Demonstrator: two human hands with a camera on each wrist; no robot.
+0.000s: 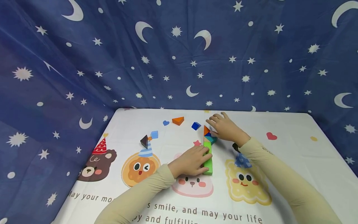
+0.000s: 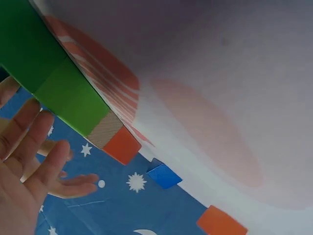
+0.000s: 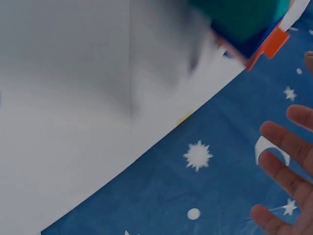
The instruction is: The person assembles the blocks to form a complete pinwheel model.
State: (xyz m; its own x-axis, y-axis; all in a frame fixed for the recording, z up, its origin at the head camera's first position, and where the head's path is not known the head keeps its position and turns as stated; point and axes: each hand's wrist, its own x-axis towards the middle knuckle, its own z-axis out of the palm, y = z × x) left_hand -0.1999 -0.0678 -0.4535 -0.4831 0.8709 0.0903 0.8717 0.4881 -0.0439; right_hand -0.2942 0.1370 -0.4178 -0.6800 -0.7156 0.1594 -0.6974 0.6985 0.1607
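Observation:
A row of wooden blocks stands on the white cloth in front of me. Its near part is light green (image 1: 208,166), and beyond come a teal block (image 1: 213,140) and an orange triangular block (image 1: 206,130) with dark blue between. My left hand (image 1: 191,160) rests over the green part, its fingers reaching across the top; in the left wrist view the fingers lie fairly straight beside the green blocks (image 2: 73,95). At the far end, my right hand (image 1: 226,128) hovers beside the teal and orange blocks, fingers spread and holding nothing; the right wrist view shows the teal block (image 3: 249,19) apart from them.
Loose blocks lie on the cloth (image 1: 293,168): a blue one (image 1: 196,125) and an orange wedge (image 1: 178,120) toward the back, a dark brown triangular one (image 1: 144,141) at left. A blue star-patterned curtain (image 1: 179,77) rises behind the table's back edge.

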